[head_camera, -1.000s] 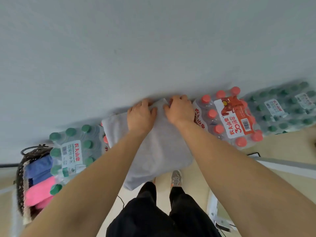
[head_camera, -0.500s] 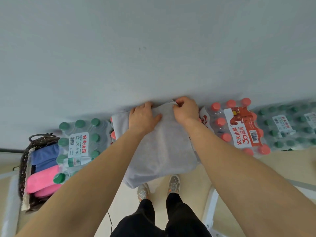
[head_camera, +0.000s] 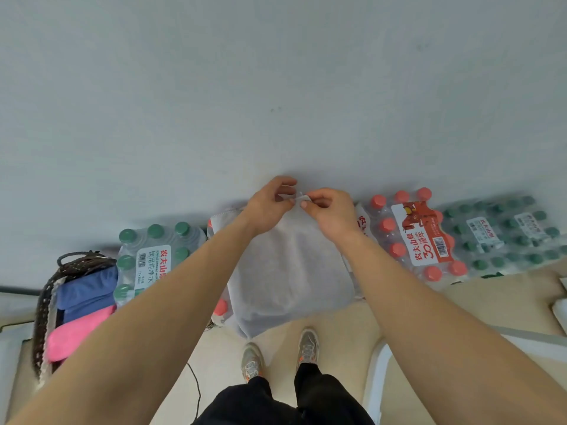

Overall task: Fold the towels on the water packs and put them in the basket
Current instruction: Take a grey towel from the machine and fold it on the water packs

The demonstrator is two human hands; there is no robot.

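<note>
A grey towel (head_camera: pixel 288 271) lies draped over a red-capped water pack (head_camera: pixel 219 308) against the wall, its near edge hanging down toward the floor. My left hand (head_camera: pixel 270 204) and my right hand (head_camera: pixel 329 210) meet at the towel's far edge and both pinch a small white tab or corner (head_camera: pixel 302 197) there, lifted slightly off the pack. The dark woven basket (head_camera: pixel 46 302) stands at the far left and holds a folded blue towel (head_camera: pixel 86 289) and a folded pink towel (head_camera: pixel 76 332).
A green-capped water pack (head_camera: pixel 153 256) sits between basket and grey towel. To the right are a red-capped pack (head_camera: pixel 417 237) with a red label and a dark green-capped pack (head_camera: pixel 503 234). A cable (head_camera: pixel 196 384) trails on the beige floor by my shoes. The wall is straight ahead.
My hands went from resting spread on the towel's far edge to coming together and pinching its far corner, raising it a little. The view tilted down, showing my shoes.
</note>
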